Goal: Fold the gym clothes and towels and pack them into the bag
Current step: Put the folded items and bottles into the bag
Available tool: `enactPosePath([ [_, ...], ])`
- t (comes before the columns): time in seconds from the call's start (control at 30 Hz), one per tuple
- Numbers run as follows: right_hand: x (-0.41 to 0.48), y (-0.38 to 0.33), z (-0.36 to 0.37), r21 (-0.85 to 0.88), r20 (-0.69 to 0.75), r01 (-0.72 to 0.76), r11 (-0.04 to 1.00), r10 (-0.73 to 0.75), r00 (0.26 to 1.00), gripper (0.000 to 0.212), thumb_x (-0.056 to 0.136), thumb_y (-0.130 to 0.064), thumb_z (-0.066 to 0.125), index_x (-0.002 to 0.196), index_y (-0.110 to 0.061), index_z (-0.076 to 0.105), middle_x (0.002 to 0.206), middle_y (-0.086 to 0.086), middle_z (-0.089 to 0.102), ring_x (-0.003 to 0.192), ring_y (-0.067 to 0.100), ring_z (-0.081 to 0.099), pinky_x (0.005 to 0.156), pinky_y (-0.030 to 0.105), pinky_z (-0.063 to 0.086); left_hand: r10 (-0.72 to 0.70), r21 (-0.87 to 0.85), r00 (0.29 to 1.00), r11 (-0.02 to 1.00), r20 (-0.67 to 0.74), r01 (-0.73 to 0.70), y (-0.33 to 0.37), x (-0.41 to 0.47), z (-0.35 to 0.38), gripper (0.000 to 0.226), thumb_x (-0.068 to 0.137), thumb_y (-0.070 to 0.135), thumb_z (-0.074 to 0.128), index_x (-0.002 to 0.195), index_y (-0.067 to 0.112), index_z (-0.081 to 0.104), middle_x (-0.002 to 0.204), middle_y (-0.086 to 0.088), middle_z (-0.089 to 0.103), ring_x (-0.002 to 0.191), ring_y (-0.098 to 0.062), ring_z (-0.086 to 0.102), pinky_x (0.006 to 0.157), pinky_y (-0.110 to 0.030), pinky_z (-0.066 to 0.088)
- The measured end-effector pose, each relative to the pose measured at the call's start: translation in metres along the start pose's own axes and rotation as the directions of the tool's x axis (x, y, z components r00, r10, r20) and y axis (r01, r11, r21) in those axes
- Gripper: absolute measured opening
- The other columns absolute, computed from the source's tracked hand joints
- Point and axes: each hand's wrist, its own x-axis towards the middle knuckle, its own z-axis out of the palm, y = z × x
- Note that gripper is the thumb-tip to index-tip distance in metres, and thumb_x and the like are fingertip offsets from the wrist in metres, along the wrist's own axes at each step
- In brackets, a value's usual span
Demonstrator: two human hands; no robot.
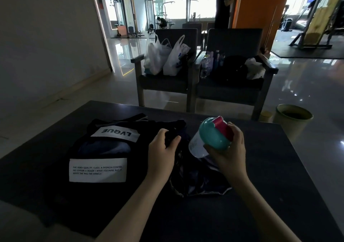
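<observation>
The black bag (97,170) lies flat on the dark table (260,195), its white labels facing up and something bluish showing through its opening. At the bag's right edge the left hand (162,152) has its fingers curled tight on a fold of dark cloth (172,136). Whether that is the bag's own rim or a garment I cannot tell in this light. Just right of the bag, the right hand (229,154) is clamped round a clear bottle (210,139) with a teal lid, held tilted above a rumpled heap of clothes (202,182).

It looks like packing is under way, with that heap not yet folded. The bottle probably has to go into the bag or be set aside, which calls for the left hand to hold the opening wide and leave room for the clothes.

Beyond the bag stand two chairs (167,81) with plastic bags (167,59) on one seat. A bin (292,118) sits on the floor off to the bag's far right.
</observation>
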Motion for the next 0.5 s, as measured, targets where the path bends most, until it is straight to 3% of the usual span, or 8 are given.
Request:
enactPosePath([
  [0.1, -0.016, -0.01, 0.003, 0.094, 0.007, 0.039, 0.995, -0.04, 0.999, 0.085, 0.064, -0.018, 0.086, 0.133, -0.025, 0.037, 0.134, -0.006, 0.041, 0.119, 0.004, 0.045, 0.09, 0.023, 0.046, -0.015, -0.032, 1.0, 0.999, -0.01, 0.014, 0.004, 0.004, -0.01, 0.016, 0.088, 0.018, 0.066, 0.08, 0.011, 0.054, 0.073, 0.0, 0.058, 0.065, -0.004, 0.053, 0.06, -0.012, 0.041],
  [0.2, -0.026, -0.009, 0.015, 0.028, 0.079, 0.077, 0.997, -0.08, 0.994, 0.086, 0.063, -0.013, 0.087, 0.133, -0.017, 0.038, 0.139, -0.001, 0.039, 0.123, 0.013, 0.043, 0.094, 0.035, 0.048, -0.032, -0.059, 0.999, 0.998, 0.007, 0.033, 0.005, 0.003, -0.015, 0.017, 0.088, 0.018, 0.066, 0.078, 0.014, 0.052, 0.072, 0.003, 0.056, 0.062, 0.001, 0.051, 0.059, -0.011, 0.04],
  [0.3, -0.029, 0.001, 0.032, -0.013, 0.124, 0.024, 1.0, -0.022, 0.992, 0.085, 0.066, -0.015, 0.085, 0.136, -0.011, 0.037, 0.141, 0.004, 0.036, 0.124, 0.019, 0.042, 0.098, 0.042, 0.047, -0.041, -0.082, 0.999, 0.996, 0.018, 0.042, 0.01, 0.002, -0.018, 0.017, 0.088, 0.016, 0.065, 0.078, 0.012, 0.052, 0.071, 0.004, 0.054, 0.061, 0.002, 0.049, 0.059, -0.011, 0.04],
  [0.5, -0.025, 0.015, 0.053, 0.025, 0.258, -0.102, 0.995, 0.092, 0.962, 0.077, 0.069, -0.019, 0.083, 0.133, -0.019, 0.041, 0.13, 0.0, 0.045, 0.114, 0.013, 0.047, 0.093, 0.033, 0.05, -0.053, -0.189, 0.999, 0.981, 0.005, 0.053, 0.02, 0.007, -0.025, 0.015, 0.088, 0.012, 0.065, 0.077, 0.011, 0.054, 0.072, 0.001, 0.056, 0.063, 0.002, 0.052, 0.061, -0.012, 0.042],
])
